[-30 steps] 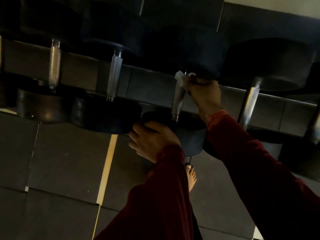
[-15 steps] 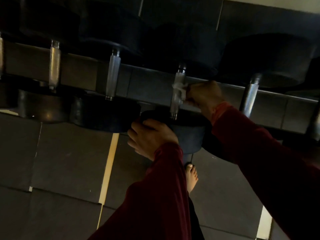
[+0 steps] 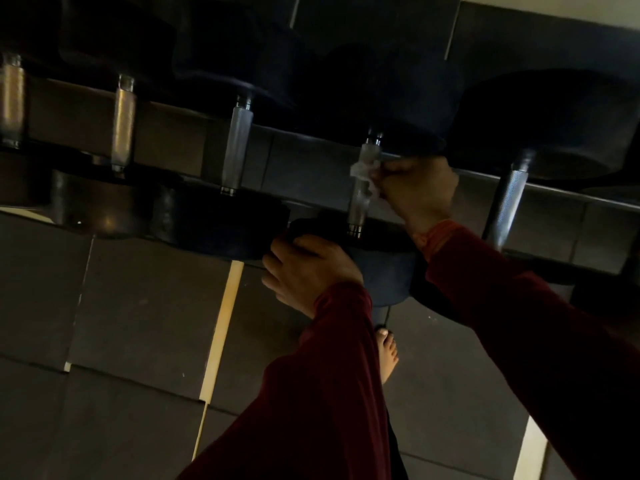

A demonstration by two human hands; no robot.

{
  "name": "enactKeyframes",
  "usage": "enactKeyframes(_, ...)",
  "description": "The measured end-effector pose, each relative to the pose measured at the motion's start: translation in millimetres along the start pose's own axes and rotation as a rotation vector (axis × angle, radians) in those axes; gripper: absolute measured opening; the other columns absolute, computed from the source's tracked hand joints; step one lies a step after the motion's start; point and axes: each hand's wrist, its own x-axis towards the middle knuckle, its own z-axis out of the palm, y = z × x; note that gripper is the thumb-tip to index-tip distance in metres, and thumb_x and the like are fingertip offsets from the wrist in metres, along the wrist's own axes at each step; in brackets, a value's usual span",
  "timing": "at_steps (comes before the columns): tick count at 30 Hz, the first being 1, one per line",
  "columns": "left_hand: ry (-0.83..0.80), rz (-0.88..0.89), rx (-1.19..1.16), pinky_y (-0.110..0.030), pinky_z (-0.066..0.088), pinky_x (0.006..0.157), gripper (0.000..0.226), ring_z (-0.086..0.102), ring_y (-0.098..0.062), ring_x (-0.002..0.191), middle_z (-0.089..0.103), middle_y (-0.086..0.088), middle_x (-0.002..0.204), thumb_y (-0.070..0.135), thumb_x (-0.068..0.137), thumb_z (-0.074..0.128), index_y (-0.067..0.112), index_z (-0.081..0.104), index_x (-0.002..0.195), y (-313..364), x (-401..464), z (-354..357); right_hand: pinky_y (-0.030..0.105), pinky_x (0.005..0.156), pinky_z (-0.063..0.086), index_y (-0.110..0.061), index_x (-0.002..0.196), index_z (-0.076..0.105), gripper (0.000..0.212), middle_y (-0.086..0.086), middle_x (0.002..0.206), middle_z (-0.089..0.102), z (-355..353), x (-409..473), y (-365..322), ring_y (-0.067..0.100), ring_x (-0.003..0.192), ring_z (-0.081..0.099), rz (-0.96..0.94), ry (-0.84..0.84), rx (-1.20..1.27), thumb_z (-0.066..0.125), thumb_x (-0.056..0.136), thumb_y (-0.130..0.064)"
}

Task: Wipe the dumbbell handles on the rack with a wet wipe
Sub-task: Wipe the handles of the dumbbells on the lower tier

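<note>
Now the right hand [image 3: 419, 188] pinches a crumpled white wet wipe [image 3: 363, 171] against a shiny silver metal dumbbell handle [image 3: 362, 192], while the left hand [image 3: 308, 271] grips its round black weight end [image 3: 381, 271].

One head-worn view looks steeply down, close on the dumbbell rack [image 3: 311, 161] and floor [image 3: 121, 323]

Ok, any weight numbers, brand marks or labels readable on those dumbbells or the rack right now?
None readable. The black round dumbbell heads show no legible numbers or brand in this dim view; any markings are too dark to tell. The knurled metal handle, white wet wipe and dark rack rail carry no visible text.
</note>
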Motion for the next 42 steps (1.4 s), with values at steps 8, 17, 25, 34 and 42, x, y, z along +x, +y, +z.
enactKeyframes(8,0.031,0.033,-0.027,-0.042,0.037,0.092,0.045,0.049,-0.029,0.108,0.057,-0.009,0.121,0.035,0.088,0.031,0.014,0.058,0.119,0.4,-1.1,0.0,0.039,0.093,0.055,-0.009,0.11,0.075,0.028,0.012,0.116,0.071,-7.5,-12.6,41.3,0.032,0.107,0.068,-0.863,-0.081,-0.414,0.072,0.084,-0.001)
enactKeyframes(17,0.052,0.034,-0.029,-0.038,0.035,0.09,0.047,0.049,-0.029,0.106,0.058,-0.009,0.12,0.035,0.087,0.031,0.013,0.059,0.118,1.5,-1.0,-0.4,0.021,0.097,0.037,-0.001,0.114,0.072,0.044,0.012,0.118,0.069,-6.0,8.4,20.1,0.027,0.11,0.052,-1.084,-0.077,-0.551,0.039,0.088,-0.015)
enactKeyframes(25,0.055,0.033,-0.003,-0.034,0.027,0.087,0.03,0.047,-0.029,0.106,0.058,-0.012,0.116,0.025,0.093,0.046,0.01,0.06,0.115,1.6,-1.7,2.6,0.043,0.086,0.053,-0.01,0.101,0.073,0.03,0.005,0.107,0.071,-19.1,20.9,6.0,0.033,0.102,0.058,-1.343,-0.462,-0.816,0.047,0.088,-0.013)
enactKeyframes(34,0.061,0.048,-0.015,-0.032,0.027,0.084,0.033,0.047,-0.03,0.104,0.059,-0.011,0.115,0.027,0.09,0.043,0.012,0.061,0.114,0.8,-1.1,4.0,0.039,0.082,0.049,-0.017,0.097,0.073,0.044,-0.001,0.107,0.069,-10.6,5.0,11.0,0.027,0.098,0.053,-1.3,-0.541,-0.854,0.03,0.088,-0.023)
enactKeyframes(42,0.035,0.039,-0.004,-0.04,0.037,0.086,0.04,0.048,-0.029,0.101,0.058,-0.009,0.112,0.034,0.086,0.036,0.014,0.061,0.111,2.5,0.8,1.2,0.04,0.098,0.046,-0.003,0.111,0.07,0.027,0.012,0.109,0.069,-3.6,19.9,7.1,0.038,0.107,0.057,-1.277,-0.15,-1.019,0.057,0.088,-0.003)
